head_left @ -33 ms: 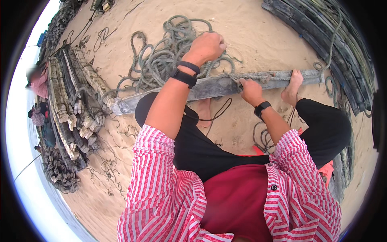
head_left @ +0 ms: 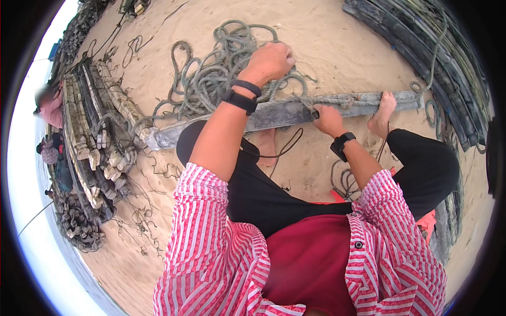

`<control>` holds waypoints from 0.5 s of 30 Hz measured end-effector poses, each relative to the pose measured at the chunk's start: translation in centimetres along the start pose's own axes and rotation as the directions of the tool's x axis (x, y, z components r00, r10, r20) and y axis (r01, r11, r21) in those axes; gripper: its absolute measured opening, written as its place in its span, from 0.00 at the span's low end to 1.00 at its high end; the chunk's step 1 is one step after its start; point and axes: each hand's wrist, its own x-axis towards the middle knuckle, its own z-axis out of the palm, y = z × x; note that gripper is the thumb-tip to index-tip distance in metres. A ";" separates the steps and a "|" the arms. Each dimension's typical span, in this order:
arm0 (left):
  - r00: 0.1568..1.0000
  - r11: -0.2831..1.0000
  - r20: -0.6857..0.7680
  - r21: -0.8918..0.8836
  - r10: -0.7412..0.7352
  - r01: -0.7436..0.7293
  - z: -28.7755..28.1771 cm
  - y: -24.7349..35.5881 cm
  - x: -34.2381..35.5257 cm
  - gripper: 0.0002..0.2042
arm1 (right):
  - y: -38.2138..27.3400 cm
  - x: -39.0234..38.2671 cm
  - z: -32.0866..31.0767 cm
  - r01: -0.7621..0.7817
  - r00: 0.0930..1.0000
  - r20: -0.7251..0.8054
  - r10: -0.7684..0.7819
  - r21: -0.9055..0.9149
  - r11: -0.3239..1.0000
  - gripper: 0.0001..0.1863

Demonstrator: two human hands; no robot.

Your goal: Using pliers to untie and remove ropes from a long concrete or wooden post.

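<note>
A grey weathered plank lies across the sand in front of me, with rope wound and knotted along its upper edge. My left hand is closed in a fist above the plank, over a heap of grey-green rope; what it grips is hidden. Close by the knot, my right hand is closed around a small thing whose dark end sticks out by the thumb; its kind is not clear. One bare foot presses on the plank's right part. My other foot is beside its near edge.
Bundled old slats with rope stand at the left, near other people. Long dark boards are stacked at the upper right. A thin dark cord loop lies between my legs; more cord lies on the sand.
My right hand has turned slightly at the wrist and tilted, with the dark end shifting a little beside the knot. My left hand stays in place.
</note>
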 end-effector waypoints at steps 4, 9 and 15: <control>0.998 0.998 0.012 -0.014 0.065 -0.065 1.1 -1.5 0.2 0.08 | -0.2 -0.3 -4.3 -0.358 0.920 0.385 0.070 0.755 0.549 0.21; 0.964 0.980 0.203 -0.134 0.174 -0.149 5.5 -2.3 0.5 0.20 | -1.2 -0.3 -8.4 -0.289 0.924 0.380 0.037 0.633 0.718 0.20; 0.860 0.991 0.494 -0.101 0.126 -0.088 10.4 -1.8 -0.9 0.26 | 0.2 0.8 -8.3 0.038 0.968 0.215 -0.129 0.381 0.924 0.24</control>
